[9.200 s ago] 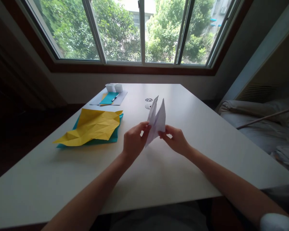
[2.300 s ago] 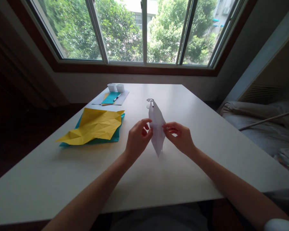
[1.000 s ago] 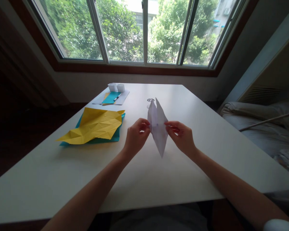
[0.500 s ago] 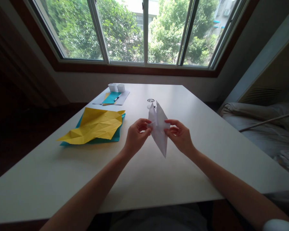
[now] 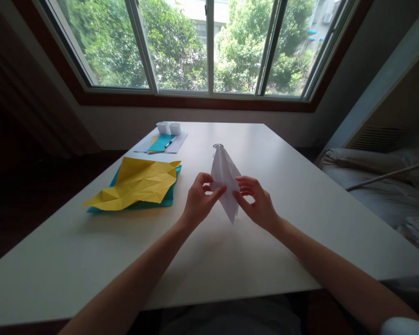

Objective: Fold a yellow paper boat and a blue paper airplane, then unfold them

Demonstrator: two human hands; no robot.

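A folded sheet of white paper, long and diamond-shaped with a pointed lower tip, is held up above the table. My left hand pinches its left edge, thumb lying across the near face. On the opposite edge, my right hand grips the paper between thumb and fingers. A crease runs down from the upper point. Part of a small round dark-rimmed object shows behind the paper's top; the rest of it is hidden.
To the left, a creased yellow sheet lies over a teal sheet on the white table. Farther back are a teal paper pad, a pen and two small white containers. A window spans the far wall.
The paper's two upper points, apart before, now appear as one, and its near face looks flatter. My left thumb has slid inward across it. Both hands stay on the paper.
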